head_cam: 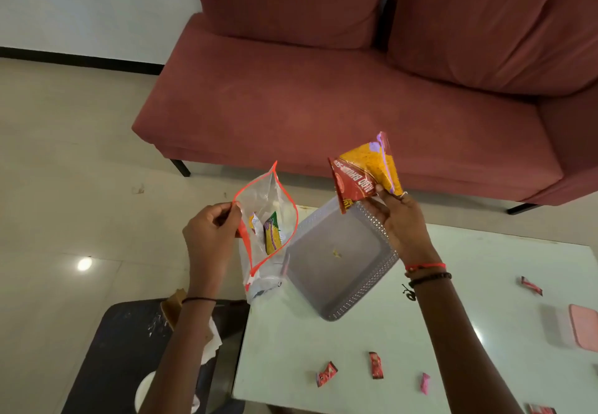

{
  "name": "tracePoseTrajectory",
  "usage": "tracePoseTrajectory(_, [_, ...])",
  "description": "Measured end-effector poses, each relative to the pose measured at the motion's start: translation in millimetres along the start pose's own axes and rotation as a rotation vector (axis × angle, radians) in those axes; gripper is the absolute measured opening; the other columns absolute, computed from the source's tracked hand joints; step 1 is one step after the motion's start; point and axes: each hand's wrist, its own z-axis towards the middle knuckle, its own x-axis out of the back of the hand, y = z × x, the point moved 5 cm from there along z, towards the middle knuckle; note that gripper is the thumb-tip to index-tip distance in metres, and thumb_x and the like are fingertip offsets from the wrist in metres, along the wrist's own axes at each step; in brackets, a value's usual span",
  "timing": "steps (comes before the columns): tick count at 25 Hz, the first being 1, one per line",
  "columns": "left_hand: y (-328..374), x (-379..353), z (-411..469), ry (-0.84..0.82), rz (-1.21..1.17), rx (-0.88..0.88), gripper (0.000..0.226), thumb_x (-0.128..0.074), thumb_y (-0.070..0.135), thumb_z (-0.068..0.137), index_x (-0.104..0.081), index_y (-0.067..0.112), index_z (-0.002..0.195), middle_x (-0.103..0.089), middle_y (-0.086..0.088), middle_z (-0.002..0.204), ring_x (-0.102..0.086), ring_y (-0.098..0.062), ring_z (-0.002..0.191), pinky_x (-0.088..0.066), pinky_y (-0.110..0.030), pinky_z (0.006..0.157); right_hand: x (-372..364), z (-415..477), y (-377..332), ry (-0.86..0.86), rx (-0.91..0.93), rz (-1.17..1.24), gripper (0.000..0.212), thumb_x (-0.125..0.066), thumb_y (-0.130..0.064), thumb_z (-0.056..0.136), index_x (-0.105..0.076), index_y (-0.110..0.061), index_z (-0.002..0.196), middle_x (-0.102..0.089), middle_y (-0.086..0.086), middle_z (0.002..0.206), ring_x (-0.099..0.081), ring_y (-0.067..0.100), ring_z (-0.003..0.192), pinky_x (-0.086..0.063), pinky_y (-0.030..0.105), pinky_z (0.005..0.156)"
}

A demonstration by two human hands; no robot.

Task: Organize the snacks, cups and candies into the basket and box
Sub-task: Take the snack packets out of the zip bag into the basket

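Red-and-yellow snack packet (365,172) is up in the air above the far edge of the table, over the far rim of the grey basket (336,263). R hand (396,219) is clamped on the packet's lower edge w/ thumb and fingers.

L hand (212,230) pinches the red-trimmed rim of a clear zip bag (267,219), held open to the left of the basket, just beside it. Inside the bag: a green-yellow sachet (271,234) and a small white-orange one (255,222). The bag's bottom hangs by the table's left edge.

Basket sits on the white table (372,342), far-left corner; only a small yellowish scrap inside.

Wrapped candies lie loose on the table: two red ones (326,374) (376,365) and a pink one (425,383) near, another red one (531,285) to the right. Pink-lidded box (579,326) at the right edge.

Red sofa (323,90) beyond the table. Dark stool (123,349) near-left w/ paper on it.
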Motion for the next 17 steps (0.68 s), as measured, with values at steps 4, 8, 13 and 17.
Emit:
tracePoseTrajectory(4, [-2.9, -6.6, 17.0, -0.023, -0.006, -0.023, 0.016, -0.064, 0.022, 0.086, -0.073, 0.01, 0.09, -0.069, -0.001, 0.07, -0.065, -0.005, 0.057, -0.057, -0.021, 0.056, 69.7, 62.6, 59.1, 0.295, -0.148, -0.33, 0.03, -0.05, -0.001, 0.095, -0.053, 0.009, 0.122, -0.06, 0.014, 0.096, -0.062, 0.017, 0.07, -0.056, 0.014, 0.058])
tracePoseTrajectory(8, [-5.8, -17.1, 39.2, -0.034, -0.024, -0.064, 0.008, -0.065, 0.023, 0.085, -0.072, 0.02, 0.088, -0.067, 0.01, 0.067, -0.065, -0.005, 0.056, -0.057, -0.019, 0.057, 110.9, 116.5, 109.3, 0.366, -0.238, -0.73, 0.029, -0.052, 0.001, 0.091, -0.057, 0.012, 0.117, -0.056, 0.011, 0.095, -0.052, 0.019, 0.082, -0.048, 0.011, 0.053])
tracePoseTrajectory(13, [-12.2, -25.7, 51.8, -0.031, -0.007, -0.129, 0.006, -0.065, 0.025, 0.085, -0.067, 0.027, 0.089, -0.066, 0.023, 0.063, -0.065, 0.006, 0.06, -0.049, -0.003, 0.054, 126.6, 157.5, 140.1, 0.393, -0.265, -0.806, 0.03, -0.048, 0.011, 0.088, -0.059, 0.011, 0.116, -0.056, 0.009, 0.091, -0.058, 0.006, 0.06, -0.045, 0.007, 0.049])
tracePoseTrajectory(17, [-22.0, -28.5, 53.6, -0.047, 0.004, -0.121, 0.01, -0.064, 0.025, 0.085, -0.067, 0.024, 0.095, -0.063, 0.03, 0.057, -0.063, 0.013, 0.061, -0.046, 0.001, 0.053, 136.7, 167.9, 147.0, 0.382, -0.302, -0.945, 0.03, -0.051, -0.002, 0.092, -0.055, 0.012, 0.119, -0.052, 0.008, 0.097, -0.054, 0.013, 0.082, -0.045, 0.007, 0.059])
